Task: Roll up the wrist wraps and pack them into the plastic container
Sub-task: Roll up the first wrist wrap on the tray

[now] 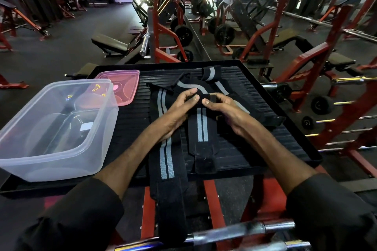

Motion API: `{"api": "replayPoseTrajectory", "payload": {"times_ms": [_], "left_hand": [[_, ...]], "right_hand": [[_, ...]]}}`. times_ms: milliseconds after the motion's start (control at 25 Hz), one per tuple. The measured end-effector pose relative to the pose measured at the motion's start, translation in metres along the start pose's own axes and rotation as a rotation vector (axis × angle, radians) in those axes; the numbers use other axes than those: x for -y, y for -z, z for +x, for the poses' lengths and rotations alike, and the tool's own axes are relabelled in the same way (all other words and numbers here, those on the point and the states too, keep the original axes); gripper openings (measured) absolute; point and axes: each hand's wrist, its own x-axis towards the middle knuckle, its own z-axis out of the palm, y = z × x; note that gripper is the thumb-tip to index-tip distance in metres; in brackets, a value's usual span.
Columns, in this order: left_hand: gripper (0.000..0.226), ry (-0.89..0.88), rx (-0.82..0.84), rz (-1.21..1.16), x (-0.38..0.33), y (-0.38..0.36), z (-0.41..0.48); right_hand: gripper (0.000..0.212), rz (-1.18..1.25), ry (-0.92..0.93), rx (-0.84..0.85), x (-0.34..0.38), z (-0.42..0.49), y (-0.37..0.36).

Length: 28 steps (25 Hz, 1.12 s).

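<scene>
Head view: my left hand (182, 106) & right hand (222, 108) pinch far end of black grey-striped fabric wrist wrap (202, 128) to start roll tight, w/ clear plastic container (51, 162) ready left.

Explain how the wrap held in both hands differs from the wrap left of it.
The held wrap is pinched by left hand and right hand; the left wrap is not held. The held wrap ends on the tray; the left wrap overhangs its front edge. Both: black, grey stripes.

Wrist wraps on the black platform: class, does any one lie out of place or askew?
Yes: the long wrap overhangs the near edge of the platform, its end dangling off. The short wrap beside it does not.
</scene>
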Motion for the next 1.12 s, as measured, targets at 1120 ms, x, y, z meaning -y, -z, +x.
{"api": "replayPoseTrajectory", "payload": {"times_ms": [1120], "left_hand": [[0.046,0.094,0.057,0.025,-0.002,0.015,-0.015]], "right_hand": [[0.036,0.0,-0.03,0.076,0.003,-0.006,0.012]]}}
